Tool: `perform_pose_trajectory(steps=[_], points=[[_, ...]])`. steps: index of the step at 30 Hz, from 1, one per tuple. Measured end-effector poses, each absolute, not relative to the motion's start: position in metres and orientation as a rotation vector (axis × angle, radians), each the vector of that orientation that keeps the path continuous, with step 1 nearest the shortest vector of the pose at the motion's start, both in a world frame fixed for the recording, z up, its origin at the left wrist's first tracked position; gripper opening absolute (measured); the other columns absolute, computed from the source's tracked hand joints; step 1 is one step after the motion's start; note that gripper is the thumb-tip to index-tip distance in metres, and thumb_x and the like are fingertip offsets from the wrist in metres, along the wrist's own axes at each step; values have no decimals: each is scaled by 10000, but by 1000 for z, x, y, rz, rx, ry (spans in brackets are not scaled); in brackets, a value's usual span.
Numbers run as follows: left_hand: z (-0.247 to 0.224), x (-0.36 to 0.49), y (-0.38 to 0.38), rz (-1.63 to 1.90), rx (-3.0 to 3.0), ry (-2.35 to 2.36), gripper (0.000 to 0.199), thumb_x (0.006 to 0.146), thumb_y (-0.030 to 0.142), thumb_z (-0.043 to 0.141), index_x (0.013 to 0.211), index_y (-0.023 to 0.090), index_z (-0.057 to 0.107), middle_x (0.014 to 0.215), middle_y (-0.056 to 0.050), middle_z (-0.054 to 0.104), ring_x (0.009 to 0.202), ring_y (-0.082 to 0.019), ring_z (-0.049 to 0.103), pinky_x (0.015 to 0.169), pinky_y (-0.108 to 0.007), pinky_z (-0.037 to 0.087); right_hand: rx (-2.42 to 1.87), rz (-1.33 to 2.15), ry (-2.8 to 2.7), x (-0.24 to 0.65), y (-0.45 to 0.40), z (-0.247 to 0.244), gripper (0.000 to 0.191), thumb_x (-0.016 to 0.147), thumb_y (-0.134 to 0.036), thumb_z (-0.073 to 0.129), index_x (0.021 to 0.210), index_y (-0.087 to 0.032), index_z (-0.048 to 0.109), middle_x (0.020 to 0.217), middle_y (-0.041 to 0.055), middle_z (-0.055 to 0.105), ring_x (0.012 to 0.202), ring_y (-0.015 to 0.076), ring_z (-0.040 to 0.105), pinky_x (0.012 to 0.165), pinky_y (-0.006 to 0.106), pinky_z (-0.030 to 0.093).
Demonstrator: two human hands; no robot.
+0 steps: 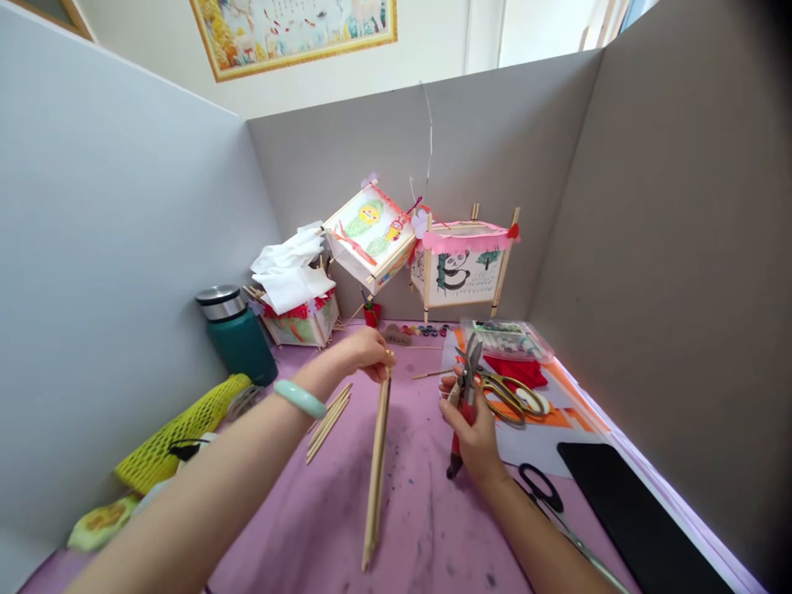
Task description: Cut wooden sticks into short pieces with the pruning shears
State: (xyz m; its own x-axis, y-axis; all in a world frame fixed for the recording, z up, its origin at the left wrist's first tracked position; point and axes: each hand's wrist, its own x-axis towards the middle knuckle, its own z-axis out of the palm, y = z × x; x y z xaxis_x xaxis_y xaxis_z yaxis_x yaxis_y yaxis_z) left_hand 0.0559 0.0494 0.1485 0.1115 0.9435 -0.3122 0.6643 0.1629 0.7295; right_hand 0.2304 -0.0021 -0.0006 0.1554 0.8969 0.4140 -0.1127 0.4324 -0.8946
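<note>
The wooden sticks (pixel 377 462) run lengthwise toward you from your closed left hand (pixel 366 353), while your right hand (pixel 473 437), just beside them, grips red-handled pruning shears (pixel 455 458).

Hand room on pink tabletop (pixel 421 511) runs btwn long wooden sticks (pixel 377 470) & black-handled scissors (pixel 541 487) to front edge. Back edge blocked by paper lanterns (pixel 371 235), back-L corner by green thermos (pixel 236 334), R edge by black board (pixel 637 520).

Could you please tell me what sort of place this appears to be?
Probably a lantern-making craft bench: a white paper lantern painted with a panda, thin wooden sticks gripped in the left hand, and red-handled metal cutters in the right hand.
</note>
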Motion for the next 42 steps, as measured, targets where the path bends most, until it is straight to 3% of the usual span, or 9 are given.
perform_pose_trajectory(steps=[3,7,9,14,18,23,29,37,42], points=[[111,65,65,408,1555,1703,51,711,95,611,726,70,654,435,-15,573,438,-139,586,521,-250,514,-862,879,-1178,232,0,-1,441,779,-347,629,1177,-231,478,1068,55,540,986,214,542,923,393,430],[79,64,63,422,1607,1819,389,741,113,573,1119,24,586,510,-32,621,512,-167,633,518,-236,490,-885,893,-1155,234,3,-1,469,769,-363,639,1184,-215,480,1055,63,553,977,222,547,916,403,438],[68,58,52,434,1664,1874,439,775,150,532,1203,51,537,565,-44,648,522,-165,637,520,-236,475,-877,896,-1160,234,3,-1,470,773,-364,637,1189,-214,481,1070,68,553,986,227,547,917,407,438],[48,49,12,397,1866,1990,224,797,267,502,868,132,665,739,-119,696,738,-235,673,677,-312,470,-877,920,-1171,233,1,1,446,775,-355,637,1175,-221,490,1085,71,552,998,232,545,904,407,443],[38,48,-10,312,1992,2071,265,740,335,575,887,123,635,898,-184,686,902,-313,640,752,-371,447,-867,937,-1163,232,0,3,460,770,-346,635,1185,-223,478,1080,74,550,1006,240,544,880,406,451],[29,41,-7,191,2017,2112,228,737,228,547,930,133,622,905,-168,693,872,-277,645,715,-334,441,-877,924,-1180,232,0,4,440,777,-337,625,1176,-222,479,1065,66,543,994,229,536,885,403,442],[23,30,9,303,1983,2043,243,682,107,543,897,143,651,823,-119,703,862,-253,643,717,-311,426,-875,938,-1183,233,1,3,467,775,-355,635,1192,-228,470,1078,61,546,993,221,542,911,397,434],[10,32,16,646,1700,1815,275,737,178,524,990,130,622,644,-14,653,514,-127,586,493,-221,414,-886,952,-1201,235,3,-1,540,778,-377,642,1259,-230,447,1127,82,548,1034,245,539,952,436,416],[28,30,9,1061,1478,1506,311,799,310,516,1043,134,592,569,16,585,495,-121,560,507,-228,450,-910,959,-1198,234,2,0,556,759,-389,659,1257,-239,464,1119,80,554,1035,250,539,964,450,412]])
